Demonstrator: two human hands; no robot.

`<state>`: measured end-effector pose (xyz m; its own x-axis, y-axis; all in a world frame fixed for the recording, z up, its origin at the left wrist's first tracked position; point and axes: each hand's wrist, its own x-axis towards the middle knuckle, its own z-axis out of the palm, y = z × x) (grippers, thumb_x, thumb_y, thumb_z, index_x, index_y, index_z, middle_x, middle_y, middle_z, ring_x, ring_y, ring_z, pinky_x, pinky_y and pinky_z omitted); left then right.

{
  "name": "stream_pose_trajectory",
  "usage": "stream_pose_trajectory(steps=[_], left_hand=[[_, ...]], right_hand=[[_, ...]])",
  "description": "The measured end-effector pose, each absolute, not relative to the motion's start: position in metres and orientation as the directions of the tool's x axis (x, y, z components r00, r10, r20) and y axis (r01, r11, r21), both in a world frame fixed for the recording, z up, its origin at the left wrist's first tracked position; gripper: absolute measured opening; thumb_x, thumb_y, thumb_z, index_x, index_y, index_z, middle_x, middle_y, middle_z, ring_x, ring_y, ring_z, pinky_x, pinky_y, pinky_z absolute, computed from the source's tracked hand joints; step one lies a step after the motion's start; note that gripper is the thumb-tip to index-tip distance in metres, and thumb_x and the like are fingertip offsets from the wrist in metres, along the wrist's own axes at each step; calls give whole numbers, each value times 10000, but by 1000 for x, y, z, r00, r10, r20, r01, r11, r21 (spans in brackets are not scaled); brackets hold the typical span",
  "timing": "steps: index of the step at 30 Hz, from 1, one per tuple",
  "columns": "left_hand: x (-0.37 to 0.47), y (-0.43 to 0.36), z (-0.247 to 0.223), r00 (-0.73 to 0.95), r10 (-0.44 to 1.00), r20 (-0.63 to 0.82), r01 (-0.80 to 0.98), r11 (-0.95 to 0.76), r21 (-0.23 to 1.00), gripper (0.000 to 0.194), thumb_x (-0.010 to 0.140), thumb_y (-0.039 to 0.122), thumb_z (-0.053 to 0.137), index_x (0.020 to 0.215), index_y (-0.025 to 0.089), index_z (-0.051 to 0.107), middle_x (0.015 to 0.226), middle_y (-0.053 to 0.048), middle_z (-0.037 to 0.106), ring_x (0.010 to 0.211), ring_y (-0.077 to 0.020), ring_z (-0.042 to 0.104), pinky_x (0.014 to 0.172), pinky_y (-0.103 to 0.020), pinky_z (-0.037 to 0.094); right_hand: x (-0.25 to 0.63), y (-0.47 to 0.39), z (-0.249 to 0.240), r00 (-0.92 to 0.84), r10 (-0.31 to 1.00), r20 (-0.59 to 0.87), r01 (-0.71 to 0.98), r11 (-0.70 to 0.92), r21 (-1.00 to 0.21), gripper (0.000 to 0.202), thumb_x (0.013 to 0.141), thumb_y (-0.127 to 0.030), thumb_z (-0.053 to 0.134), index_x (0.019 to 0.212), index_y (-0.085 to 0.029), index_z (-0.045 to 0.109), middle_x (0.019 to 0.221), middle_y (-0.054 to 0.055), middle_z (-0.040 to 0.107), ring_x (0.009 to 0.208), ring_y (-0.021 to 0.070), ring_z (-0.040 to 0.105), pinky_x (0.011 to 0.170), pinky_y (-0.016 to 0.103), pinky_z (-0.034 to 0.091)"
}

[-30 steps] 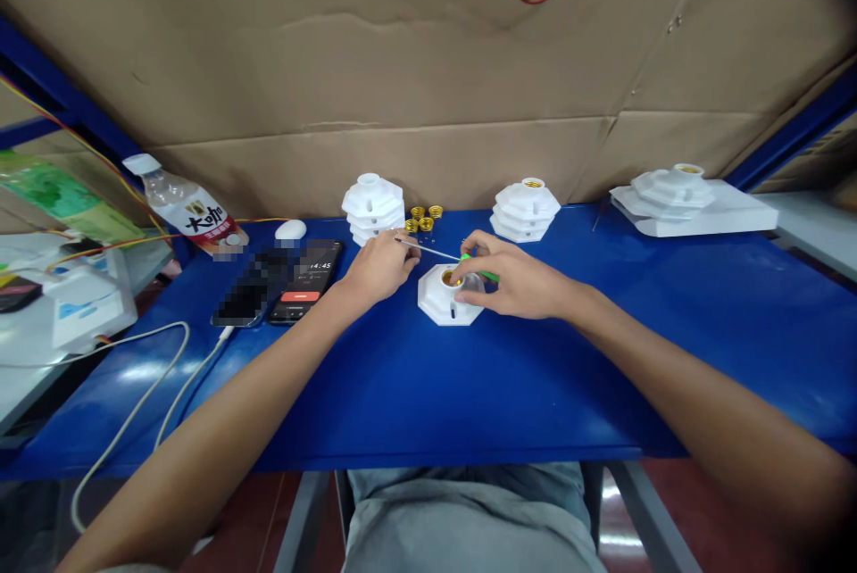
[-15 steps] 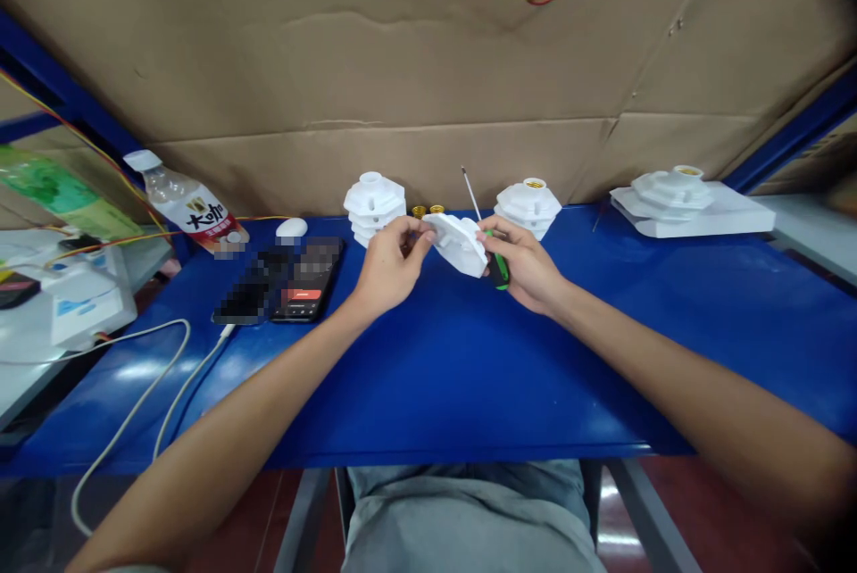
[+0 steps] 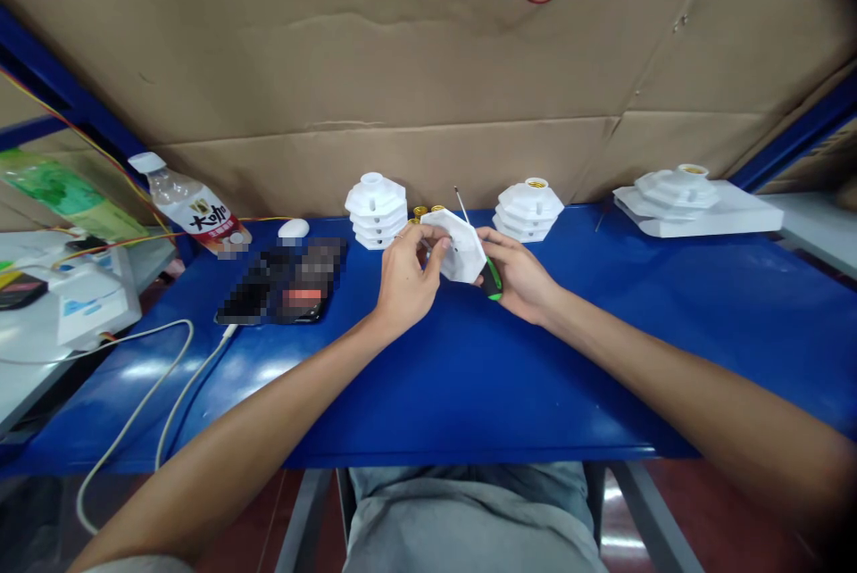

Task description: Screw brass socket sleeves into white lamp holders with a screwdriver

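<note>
As the half-curled left hand point(image 3: 407, 277) touches a base point(image 3: 467, 253), hold unclear, the right point(image 3: 526, 277) clasps a screwdriver point(image 3: 494, 280).

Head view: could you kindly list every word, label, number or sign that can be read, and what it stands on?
"大咖": on the white-capped bottle.
Its smaller print: too small.
Phones: screens pixelated, unreadable.
White box: blue marks, too blurred.
Green bottle, held piece: none readable.
</note>
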<state>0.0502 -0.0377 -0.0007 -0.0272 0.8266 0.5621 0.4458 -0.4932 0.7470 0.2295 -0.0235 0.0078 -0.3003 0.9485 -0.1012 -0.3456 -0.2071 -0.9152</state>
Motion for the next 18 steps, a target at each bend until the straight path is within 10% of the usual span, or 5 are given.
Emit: stream_pose_trajectory(steps=[18], left_hand=[[50,-37,-6,-77,825,560,440,-476,761,73,1023,265,658,1031,202,694,1013,-74,793,770,-174,674,739,-347,557]], right_hand=[[231,-27,11,-387,920,-69,-338,-211,-917,198,846,-336,836,899,-221,684,718,-18,539,643,118,467,555,271,402]])
